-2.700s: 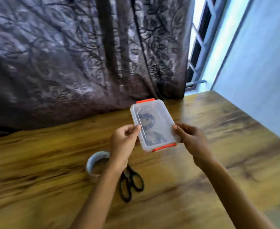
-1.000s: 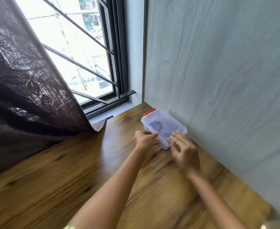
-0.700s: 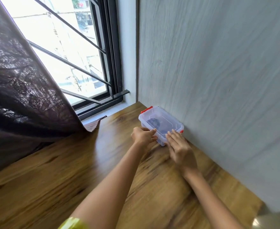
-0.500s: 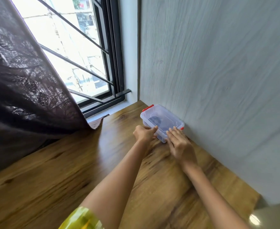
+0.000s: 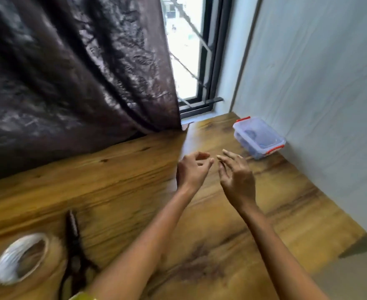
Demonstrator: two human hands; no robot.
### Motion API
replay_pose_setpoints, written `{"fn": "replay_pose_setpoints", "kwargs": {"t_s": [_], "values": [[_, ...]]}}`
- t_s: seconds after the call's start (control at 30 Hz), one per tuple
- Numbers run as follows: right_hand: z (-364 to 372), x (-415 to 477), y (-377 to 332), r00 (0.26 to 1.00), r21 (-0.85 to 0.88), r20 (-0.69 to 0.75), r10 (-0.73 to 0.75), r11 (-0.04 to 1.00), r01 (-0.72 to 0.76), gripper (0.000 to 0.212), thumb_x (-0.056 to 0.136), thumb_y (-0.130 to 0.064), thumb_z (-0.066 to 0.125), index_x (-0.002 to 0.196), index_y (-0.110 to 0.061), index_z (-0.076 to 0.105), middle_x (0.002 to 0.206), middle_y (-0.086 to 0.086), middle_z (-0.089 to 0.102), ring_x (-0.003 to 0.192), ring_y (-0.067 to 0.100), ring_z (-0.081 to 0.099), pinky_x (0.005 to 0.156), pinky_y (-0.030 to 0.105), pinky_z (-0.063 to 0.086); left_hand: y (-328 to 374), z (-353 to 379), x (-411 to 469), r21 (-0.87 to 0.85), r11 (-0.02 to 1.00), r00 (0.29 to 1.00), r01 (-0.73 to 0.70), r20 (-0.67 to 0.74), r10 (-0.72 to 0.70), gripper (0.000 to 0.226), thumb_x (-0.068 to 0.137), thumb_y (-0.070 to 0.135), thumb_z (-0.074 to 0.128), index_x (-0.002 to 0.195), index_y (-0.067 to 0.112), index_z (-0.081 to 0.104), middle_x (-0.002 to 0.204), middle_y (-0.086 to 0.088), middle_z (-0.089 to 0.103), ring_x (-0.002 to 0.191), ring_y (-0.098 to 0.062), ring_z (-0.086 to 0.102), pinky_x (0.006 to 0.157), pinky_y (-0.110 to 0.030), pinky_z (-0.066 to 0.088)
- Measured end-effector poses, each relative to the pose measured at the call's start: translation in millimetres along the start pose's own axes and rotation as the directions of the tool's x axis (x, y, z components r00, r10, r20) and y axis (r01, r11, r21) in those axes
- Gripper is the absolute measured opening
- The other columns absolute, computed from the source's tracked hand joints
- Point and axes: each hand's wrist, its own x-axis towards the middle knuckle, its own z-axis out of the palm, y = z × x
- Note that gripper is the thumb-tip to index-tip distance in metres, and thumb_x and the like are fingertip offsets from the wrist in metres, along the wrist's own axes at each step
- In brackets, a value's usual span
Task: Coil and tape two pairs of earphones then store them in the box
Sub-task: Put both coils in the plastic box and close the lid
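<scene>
The left hand [image 5: 192, 171] and right hand [image 5: 236, 179] hover empty, fingers loosely curled; the box [image 5: 258, 137] beyond them may pop open if its clips [image 5: 274, 149] sit unsnapped.

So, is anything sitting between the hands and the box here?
Nothing visible. Only bare table separates the left hand and right hand from the box by the wall; the tape roll and scissors lie at the near left.

Head-worn view, forward and down, close over the table [image 5: 113, 180]
</scene>
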Motion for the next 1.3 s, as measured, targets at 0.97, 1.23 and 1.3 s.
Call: {"fn": "replay_pose_setpoints", "kwargs": {"t_s": [0.97,1.23,1.3], "values": [[107.4,-215.9,-264.9,0.867,-0.256,0.485,0.11,0.967,0.021,0.074,0.068,-0.06,0.064,0.117,-0.006,0.058,0.105,0.009,0.06,0.097,0.028,0.053,0.078,0.037,0.045,-203.6,-285.0,-185.3,0.263,0.907,0.912,0.328,-0.337,-0.233,0.117,0.057,0.045,0.083,0.146,0.013,0.015,0.15,-0.009,0.03,0.136,-0.025,0.031,0.107,-0.036,0.032],[106.1,-201.6,-270.0,0.836,-0.271,0.506,0.211,0.959,-0.078,0.06,0.064,-0.062,0.06,0.1,-0.014,0.065,0.101,0.003,0.058,0.1,0.021,0.05,0.075,0.031,0.045,-203.7,-287.3,-175.3,0.202,0.934,0.91,0.293,-0.359,-0.208,0.11,0.052,0.033,0.089,0.141,0.01,0.027,0.14,-0.011,0.031,0.128,-0.024,0.037,0.101,-0.028,0.034],[104.1,-199.5,-267.7,0.845,-0.246,0.485,0.227,0.962,-0.117,0.057,0.062,-0.062,0.06,0.093,-0.015,0.067,0.094,0.0,0.059,0.095,0.019,0.051,0.07,0.027,0.043,-204.6,-288.7,-174.0,0.196,0.941,0.907,0.276,-0.376,-0.188,0.108,0.048,0.031,0.091,0.137,0.008,0.033,0.136,-0.011,0.035,0.124,-0.024,0.04,0.099,-0.025,0.033]]}}
